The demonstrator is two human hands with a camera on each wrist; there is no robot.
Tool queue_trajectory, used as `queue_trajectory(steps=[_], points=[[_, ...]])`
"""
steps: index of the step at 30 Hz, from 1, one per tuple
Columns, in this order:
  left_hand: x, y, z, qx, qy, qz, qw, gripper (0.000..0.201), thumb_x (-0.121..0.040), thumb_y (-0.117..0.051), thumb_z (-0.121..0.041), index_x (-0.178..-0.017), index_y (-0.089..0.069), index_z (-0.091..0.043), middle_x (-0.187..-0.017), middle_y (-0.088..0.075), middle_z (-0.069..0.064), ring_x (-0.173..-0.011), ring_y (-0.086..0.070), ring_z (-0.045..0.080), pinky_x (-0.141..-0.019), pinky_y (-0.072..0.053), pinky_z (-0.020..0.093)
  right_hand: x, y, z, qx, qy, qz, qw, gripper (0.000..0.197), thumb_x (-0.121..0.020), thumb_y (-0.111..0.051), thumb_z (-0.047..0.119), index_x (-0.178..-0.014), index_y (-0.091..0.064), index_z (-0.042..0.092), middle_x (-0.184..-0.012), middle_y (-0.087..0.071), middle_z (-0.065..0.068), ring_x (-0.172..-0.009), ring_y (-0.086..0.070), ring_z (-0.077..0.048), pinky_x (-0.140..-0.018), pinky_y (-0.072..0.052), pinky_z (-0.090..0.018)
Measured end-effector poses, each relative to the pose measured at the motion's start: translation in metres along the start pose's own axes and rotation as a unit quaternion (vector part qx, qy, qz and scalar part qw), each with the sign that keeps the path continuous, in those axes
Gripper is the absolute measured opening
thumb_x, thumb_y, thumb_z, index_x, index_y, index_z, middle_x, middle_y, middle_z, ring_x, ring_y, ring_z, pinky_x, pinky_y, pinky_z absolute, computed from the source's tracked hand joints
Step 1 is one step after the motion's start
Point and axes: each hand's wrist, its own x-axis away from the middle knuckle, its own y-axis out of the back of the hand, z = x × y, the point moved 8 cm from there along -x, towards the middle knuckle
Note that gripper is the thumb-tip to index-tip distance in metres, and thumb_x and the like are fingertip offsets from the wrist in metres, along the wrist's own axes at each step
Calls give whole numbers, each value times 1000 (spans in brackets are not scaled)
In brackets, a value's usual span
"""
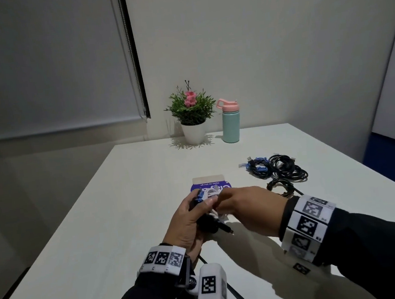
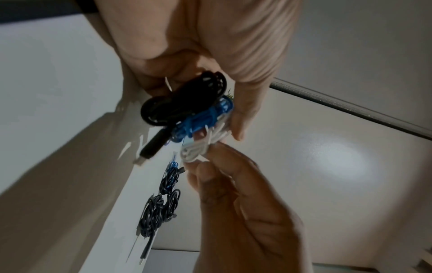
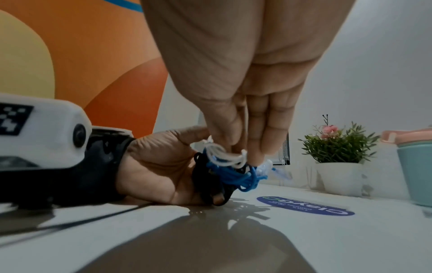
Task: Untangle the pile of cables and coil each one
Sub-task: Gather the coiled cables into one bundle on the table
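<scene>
Three cables bunched together mid-table: black cable, blue cable, white cable. Left hand curls its fingers around the black and blue bundle, with its underside against the table. Right hand reaches in from the right, with thumb and fingertips pinched together on the white loops at the top of the bundle. A black plug end pokes out below the hands, toward the person.

Coiled cables, black and blue, lie well to the right, short of the right edge. Blue label lies flat just beyond the hands. Potted plant and bottle stand at the far edge. Bare tabletop spreads left of the hands to the left edge.
</scene>
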Motion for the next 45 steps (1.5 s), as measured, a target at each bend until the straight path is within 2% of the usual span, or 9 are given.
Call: queue_trajectory(steps=[3, 7, 11, 18, 24, 31, 37, 40, 45], points=[[-4, 12, -1, 23, -13, -35, 999, 57, -71, -79, -14, -125, -63, -20, -101, -77, 11, -82, -74, 30, -72, -58, 52, 0, 11, -11, -87, -16, -33, 995, 24, -95, -58, 17, -115, -69, 23, -121, -64, 5, -105, -61, -17, -90, -48, -32], [-6, 11, 1, 38, -20, -23, 999, 31, -74, -81, -18, -104, -75, -18, -84, -65, 15, -79, -65, 38, -68, -55, 67, 4, 17, -96, 30, -209, 11, 977, 21, -92, -58, 33, -91, -67, 14, -95, -65, -1, -95, -64, -23, -78, -51, -31], [-7, 16, 2, 79, -19, -56, 995, 21, -76, -81, -14, -96, -79, -18, -83, -69, 13, -65, -67, 26, -63, -57, 41, 26, -13, -154, 95, -348, 134, 923, 23, -90, -57, 33, -75, -54, 16, -76, -55, 1, -87, -61, -25, -71, -45, -26], [-10, 19, 5, 80, -2, -78, 994, 44, -84, -77, -7, -125, -61, 3, -96, -72, 18, -67, -67, 23, -61, -56, 34, 24, -10, -123, 26, -262, 98, 960, 13, -89, -60, 29, -78, -56, 23, -86, -59, 2, -82, -55, -19, -67, -34, -22], [-11, 25, 6, 44, -17, -106, 993, 53, -86, -77, -20, -134, -55, -15, -110, -75, 15, -86, -72, 26, -72, -57, 51, 7, 15, -35, -95, -69, -57, 992, 12, -92, -64, 25, -86, -55, 18, -84, -48, 7, -74, -45, -15, -63, -32, -26], [-6, 13, 5, 5, -6, -70, 998, 61, -73, -80, -48, -121, -68, -13, -105, -72, 15, -85, -65, 29, -67, -48, 38, -4, 7, -4, -69, -33, -59, 995, 8, -96, -53, 21, -98, -58, 16, -110, -56, 0, -93, -56, -24, -72, -43, -33], [-4, 6, 2, 45, -6, -20, 999, 47, -81, -78, -21, -124, -67, -8, -107, -70, 22, -89, -70, 33, -68, -57, 38, -8, 2, 7, 24, -6, -40, 999, 26, -99, -48, 21, -125, -54, 24, -123, -48, 0, -99, -56, -25, -74, -51, -41], [-7, 11, 3, 36, -11, -40, 998, 55, -74, -80, -13, -127, -65, -8, -115, -70, 26, -92, -70, 34, -71, -57, 39, -6, 8, 10, -44, 45, -32, 998, 18, -95, -56, 23, -111, -66, 22, -115, -57, 1, -88, -57, -16, -73, -48, -32], [-12, 19, 5, 59, -26, -73, 995, 58, -68, -86, -9, -122, -65, -6, -94, -73, 19, -74, -71, 27, -68, -59, 44, -27, 23, -74, -261, -151, 5, 954, 20, -95, -61, 30, -95, -72, 13, -86, -75, -5, -78, -70, -19, -79, -58, -34]])
